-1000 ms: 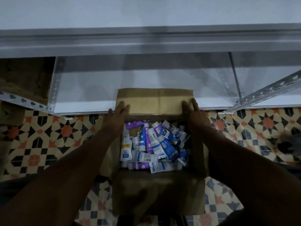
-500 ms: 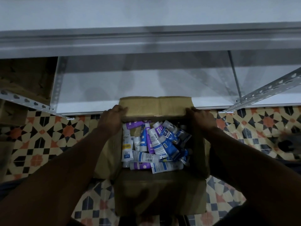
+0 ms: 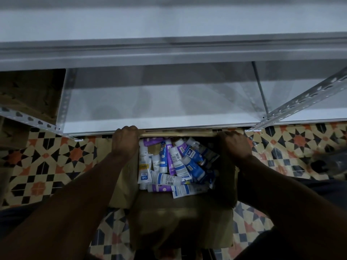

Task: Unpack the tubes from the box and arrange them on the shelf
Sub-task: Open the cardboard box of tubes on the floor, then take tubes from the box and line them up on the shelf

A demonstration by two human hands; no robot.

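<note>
An open cardboard box [image 3: 180, 224] stands on the tiled floor in front of me, filled with several white, blue and purple tubes [image 3: 174, 166] lying jumbled. My left hand [image 3: 125, 142] grips the far left corner of the box at its folded-back far flap [image 3: 178, 133]. My right hand [image 3: 233, 145] grips the far right corner of the same flap. The flap is bent down outward against the edge of the low white shelf [image 3: 159, 109], which has nothing on it.
A higher grey shelf board [image 3: 169, 51] spans the top of the view. Perforated metal uprights stand at the left [image 3: 65, 102] and right [image 3: 300, 102]. Patterned floor tiles [image 3: 47, 166] surround the box. Brown cartons [image 3: 28, 91] sit at the far left.
Both hands have pushed the far flap from upright down and outward, so only its folded edge shows now. The fingers have curled over the box's far corners.
</note>
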